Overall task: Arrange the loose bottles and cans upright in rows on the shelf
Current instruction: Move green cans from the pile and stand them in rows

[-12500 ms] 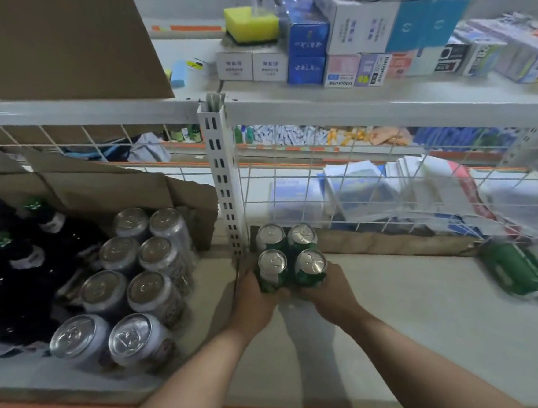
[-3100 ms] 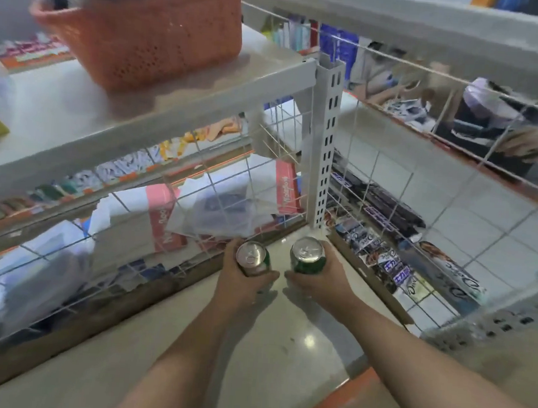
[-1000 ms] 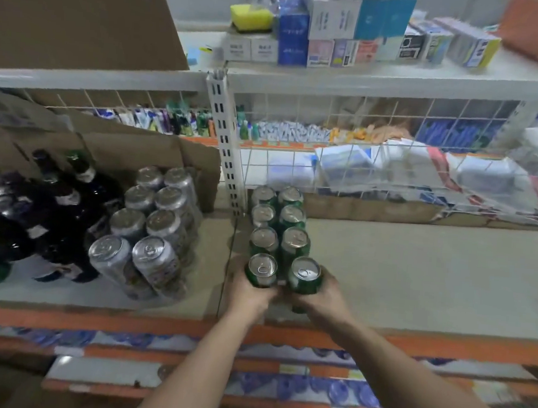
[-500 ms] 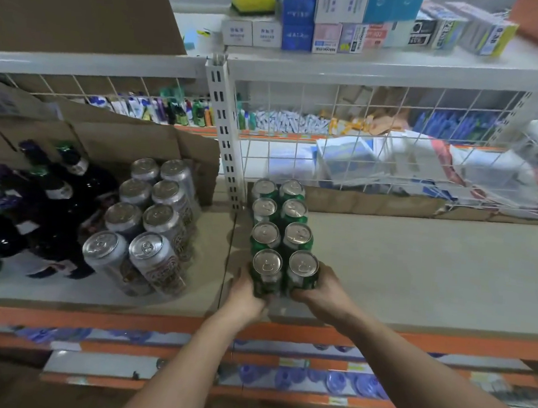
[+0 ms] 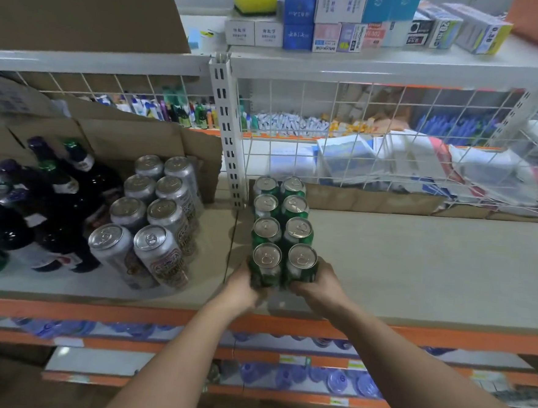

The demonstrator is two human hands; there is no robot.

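- Fingers of the left hand (image 5: 242, 289) are being curled round the front-left green can (image 5: 265, 265), gripping it.
- Fingers of the right hand (image 5: 320, 287) are being wrapped round the front-right green can (image 5: 301, 266), gripping it.
- Both cans are being held upright, side by side, on the shelf (image 5: 415, 271), near its front edge.
- They are being lined up just in front of the green can rows (image 5: 280, 207), two across.
- Silver cans (image 5: 156, 208) and dark bottles (image 5: 55, 195) are being seen standing further left.
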